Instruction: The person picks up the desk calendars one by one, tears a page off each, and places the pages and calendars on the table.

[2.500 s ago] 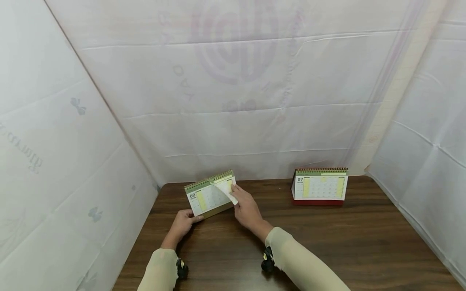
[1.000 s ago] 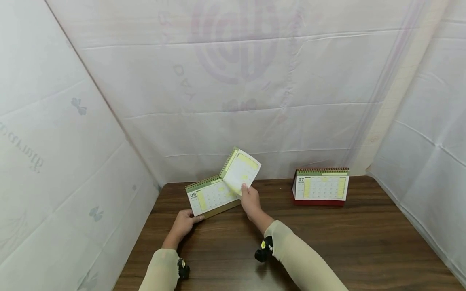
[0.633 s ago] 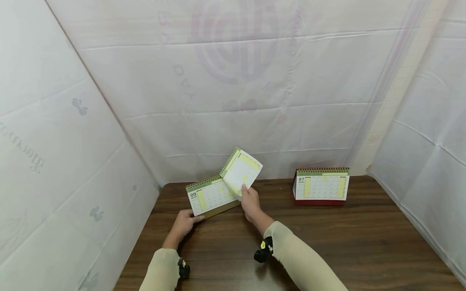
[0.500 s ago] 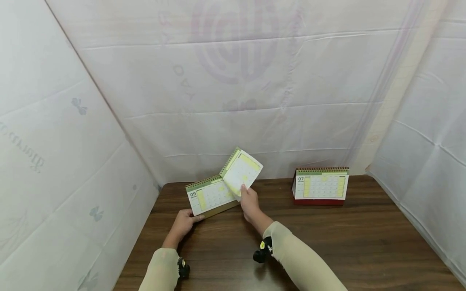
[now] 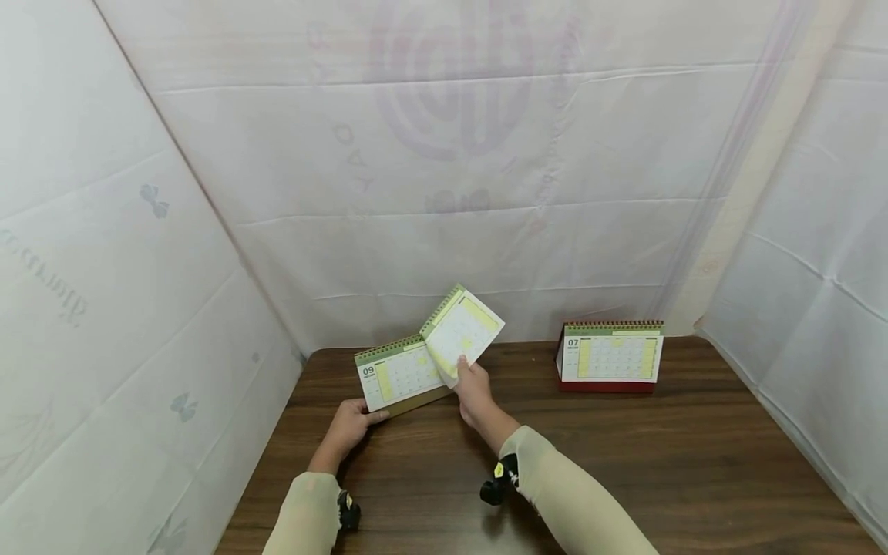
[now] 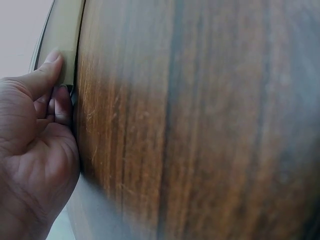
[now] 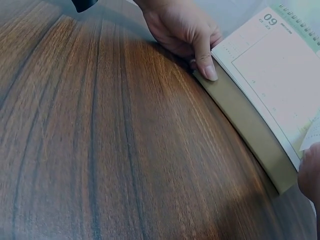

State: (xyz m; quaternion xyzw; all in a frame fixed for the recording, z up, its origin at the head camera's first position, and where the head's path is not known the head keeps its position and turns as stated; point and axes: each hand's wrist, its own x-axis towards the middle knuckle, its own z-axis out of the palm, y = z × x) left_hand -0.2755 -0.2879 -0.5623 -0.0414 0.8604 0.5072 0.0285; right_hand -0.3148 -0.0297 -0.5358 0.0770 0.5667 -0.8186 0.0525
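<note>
A spiral-bound desk calendar stands tilted at the back left of the table, its sheet marked 09. With thumb and fingers my left hand grips the lower left corner of its tan base; the left wrist view shows the thumb over that base. My right hand pinches the lower edge of a lifted page. That page slants up and right from the green-edged coil, curling near its bottom. The right wrist view catches only part of the right hand, at its right edge.
Another desk calendar, marked 07 and with a red base, stands upright at the back right. The dark wood table runs back to a white fabric wall, with more fabric at both sides.
The right hand has peeled the page from the calendar's front and swung it up and right. Lately it has shifted slightly left and down. My left hand keeps its grip in place.
</note>
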